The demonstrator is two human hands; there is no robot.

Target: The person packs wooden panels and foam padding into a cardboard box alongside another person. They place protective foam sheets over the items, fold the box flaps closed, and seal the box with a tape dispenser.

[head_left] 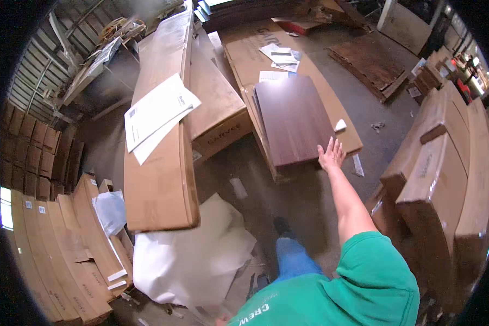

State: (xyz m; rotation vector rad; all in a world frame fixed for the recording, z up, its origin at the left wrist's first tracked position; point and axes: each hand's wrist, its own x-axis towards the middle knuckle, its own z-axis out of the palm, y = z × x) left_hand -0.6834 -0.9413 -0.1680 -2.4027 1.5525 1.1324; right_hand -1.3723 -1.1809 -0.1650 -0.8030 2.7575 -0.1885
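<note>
Far left of my right grip, and well apart from it, small boxes stand stacked, with long cartons nearer to me. Next, a clear plastic bag. Then a tan long carton carrying white papers, left of the grip and reaching well beyond it. Below its near end lies a crumpled white sheet. A second box stands just right of the tan carton. My left grip barely shows at the lower edge; I cannot tell its state.

The dark brown board lies flat on a wide carton, immediately left of my right grip; more papers lie beyond it. My right grip is empty, fingers spread, at the board's near right corner; contact cannot be confirmed. A small white piece sits just beyond my fingertips. Further beyond and to the right, a brown slab lies on the floor. Right of the grip, well apart, wrapped cartons stand close together.
</note>
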